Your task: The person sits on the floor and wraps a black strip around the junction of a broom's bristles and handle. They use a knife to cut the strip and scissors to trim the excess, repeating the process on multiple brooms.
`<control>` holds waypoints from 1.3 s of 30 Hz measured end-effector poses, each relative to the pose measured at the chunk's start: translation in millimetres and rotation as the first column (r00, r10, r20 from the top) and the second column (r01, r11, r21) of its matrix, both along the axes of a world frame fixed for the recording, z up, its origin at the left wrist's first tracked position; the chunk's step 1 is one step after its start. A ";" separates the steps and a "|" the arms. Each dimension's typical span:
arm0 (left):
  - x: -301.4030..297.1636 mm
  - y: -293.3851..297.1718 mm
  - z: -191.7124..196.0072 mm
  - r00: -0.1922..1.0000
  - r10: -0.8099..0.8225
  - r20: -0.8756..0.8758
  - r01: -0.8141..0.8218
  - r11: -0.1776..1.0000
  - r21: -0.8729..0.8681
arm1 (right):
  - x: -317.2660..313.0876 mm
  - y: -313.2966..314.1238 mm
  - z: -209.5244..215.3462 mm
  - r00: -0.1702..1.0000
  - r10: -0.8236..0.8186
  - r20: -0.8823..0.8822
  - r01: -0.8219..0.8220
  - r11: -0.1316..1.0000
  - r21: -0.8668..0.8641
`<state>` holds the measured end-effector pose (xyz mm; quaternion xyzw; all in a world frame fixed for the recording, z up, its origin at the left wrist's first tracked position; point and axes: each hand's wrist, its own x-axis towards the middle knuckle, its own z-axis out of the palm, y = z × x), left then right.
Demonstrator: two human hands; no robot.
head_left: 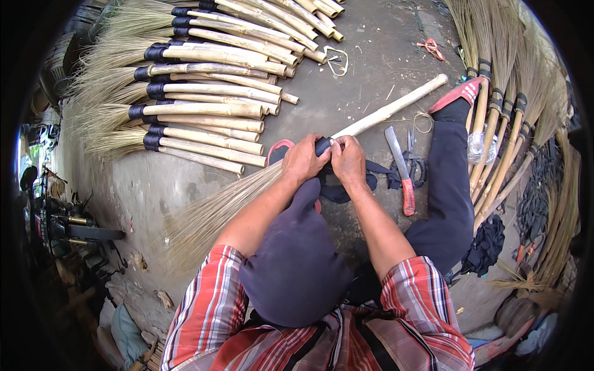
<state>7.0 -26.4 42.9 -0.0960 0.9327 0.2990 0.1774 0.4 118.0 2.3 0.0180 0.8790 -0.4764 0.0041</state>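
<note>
A grass broom lies slantwise across my lap, its pale bamboo handle reaching up to the right and its straw bristles fanning down to the left. Around the joint runs a black binding. My left hand is closed round the broom at that binding, fingers curled over it. Just beside it, my right hand is closed with thumb and fingers pinching at the binding's edge where the handle begins. Whether a strip end is between those fingertips is too small to tell.
A large knife with a red handle lies right of my hands, beside scissors. Bound brooms are piled at the far left, and more brooms lie beyond my right leg. Black cloth strips lie near my right knee.
</note>
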 end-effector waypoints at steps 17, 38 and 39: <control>5.5 -9.8 -24.4 0.943 0.079 -0.323 0.003 0.969 0.245 | 11.8 12.2 19.3 0.992 0.123 -0.037 -0.119 0.989 0.093; -1.2 -12.6 -25.2 0.971 0.138 -0.197 -0.087 0.966 0.245 | 54.4 151.1 -22.7 0.780 -0.398 0.482 0.144 0.865 0.481; -1.8 -13.0 -26.0 0.972 0.136 -0.192 -0.088 0.968 0.237 | 49.7 146.0 -14.1 0.756 -0.398 0.520 0.152 0.879 0.451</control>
